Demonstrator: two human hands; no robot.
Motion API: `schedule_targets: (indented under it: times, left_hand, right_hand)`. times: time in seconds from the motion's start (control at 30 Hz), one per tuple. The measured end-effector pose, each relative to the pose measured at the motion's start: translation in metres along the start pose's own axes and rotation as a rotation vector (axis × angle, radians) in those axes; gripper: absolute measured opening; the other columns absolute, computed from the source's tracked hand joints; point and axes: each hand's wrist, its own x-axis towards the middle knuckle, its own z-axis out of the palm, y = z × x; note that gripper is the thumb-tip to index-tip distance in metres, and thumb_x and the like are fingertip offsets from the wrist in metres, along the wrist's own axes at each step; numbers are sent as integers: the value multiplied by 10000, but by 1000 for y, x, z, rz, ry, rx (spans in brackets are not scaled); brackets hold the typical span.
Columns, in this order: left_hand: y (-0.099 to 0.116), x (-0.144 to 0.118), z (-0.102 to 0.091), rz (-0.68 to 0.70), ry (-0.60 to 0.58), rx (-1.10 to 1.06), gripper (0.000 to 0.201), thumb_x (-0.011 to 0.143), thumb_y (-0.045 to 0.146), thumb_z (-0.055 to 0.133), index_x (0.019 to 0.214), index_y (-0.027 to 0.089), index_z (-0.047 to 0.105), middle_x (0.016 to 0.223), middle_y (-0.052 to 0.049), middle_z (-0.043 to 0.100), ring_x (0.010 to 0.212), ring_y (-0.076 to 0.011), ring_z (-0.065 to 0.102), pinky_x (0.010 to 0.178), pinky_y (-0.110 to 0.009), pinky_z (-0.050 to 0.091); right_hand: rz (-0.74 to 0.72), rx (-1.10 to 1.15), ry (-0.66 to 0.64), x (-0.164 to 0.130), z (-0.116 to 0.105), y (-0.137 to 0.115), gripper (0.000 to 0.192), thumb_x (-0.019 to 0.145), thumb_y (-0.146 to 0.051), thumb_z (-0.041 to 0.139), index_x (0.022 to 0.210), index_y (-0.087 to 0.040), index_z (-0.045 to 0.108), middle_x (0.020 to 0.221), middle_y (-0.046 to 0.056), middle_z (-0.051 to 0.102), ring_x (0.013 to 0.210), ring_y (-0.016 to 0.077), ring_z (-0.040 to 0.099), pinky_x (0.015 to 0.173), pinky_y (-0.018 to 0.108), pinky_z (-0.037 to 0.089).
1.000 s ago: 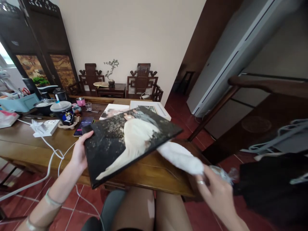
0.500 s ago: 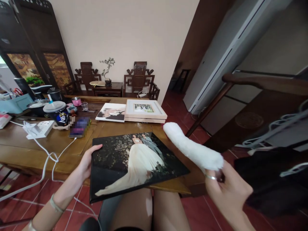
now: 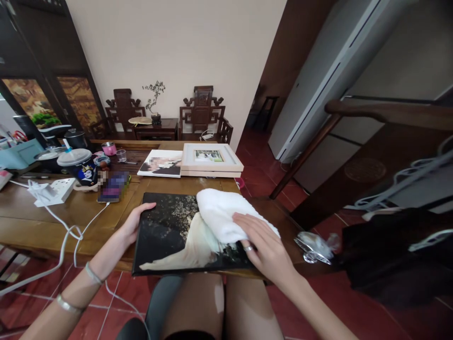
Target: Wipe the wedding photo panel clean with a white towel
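A dark photo print [image 3: 166, 236], showing a figure in a long white dress, lies flat on the near edge of the wooden table [image 3: 42, 222], its front edge just over the person's lap. A folded white cloth [image 3: 222, 215] rests on the print's right half, covering the upper part of the picture. The right hand [image 3: 264, 245] lies palm-down on the cloth, fingers spread and flat, pressing it against the print; a ring shows on one finger. The left hand [image 3: 136, 222] holds the print's left edge, thumb on top near the far corner, the other fingers hidden beneath it.

Just beyond the print, farther along the table, stands a light wooden framed photo [image 3: 211, 158], and touching its left side lies an unframed photo print [image 3: 161, 164]. Left of the dark print, a phone [image 3: 113, 187] lies on the table, with a dark lidded cup [image 3: 79, 165] and a white power strip [image 3: 53, 190] farther left; a white cable [image 3: 72, 231] trails from there over the table's edge. Right of the print, off the table corner, sits a crumpled clear plastic wrapper [image 3: 314, 245]. Behind the table, against the wall, two carved wooden chairs [image 3: 201, 111] flank a small bonsai [image 3: 154, 97].
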Motion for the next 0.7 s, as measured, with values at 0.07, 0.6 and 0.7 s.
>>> schedule_targets:
  times: [0.07, 0.6, 0.7]
  left_hand:
    - [6, 4, 3, -47, -28, -43, 146, 711, 313, 641, 704, 172, 681, 557, -63, 683, 449, -218, 628, 515, -344, 552]
    - [12, 50, -26, 495, 106, 869, 382, 517, 502, 798, 512, 188, 580, 466, 9, 565, 457, -143, 525, 404, -213, 320]
    - [18, 59, -26, 570, 212, 1164, 543, 532, 638, 721, 414, 210, 408, 386, 37, 409, 401, -117, 412, 410, -237, 212]
  right_hand:
    - [-2, 13, -39, 2, 4, -1, 424, 866, -123, 425, 1284, -170, 475, 1189, 147, 618, 1122, 258, 574, 925, 464, 505]
    - [-101, -68, -327, 19, 20, -2, 502, 698, 60, 400, 1075, -190, 619, 1223, 140, 574, 1139, 277, 485, 894, 463, 459]
    - [-33, -69, -428, 28, 20, -3, 459, 682, 22, 467, 1057, -190, 627, 1204, 135, 560, 1073, 292, 477, 866, 468, 451]
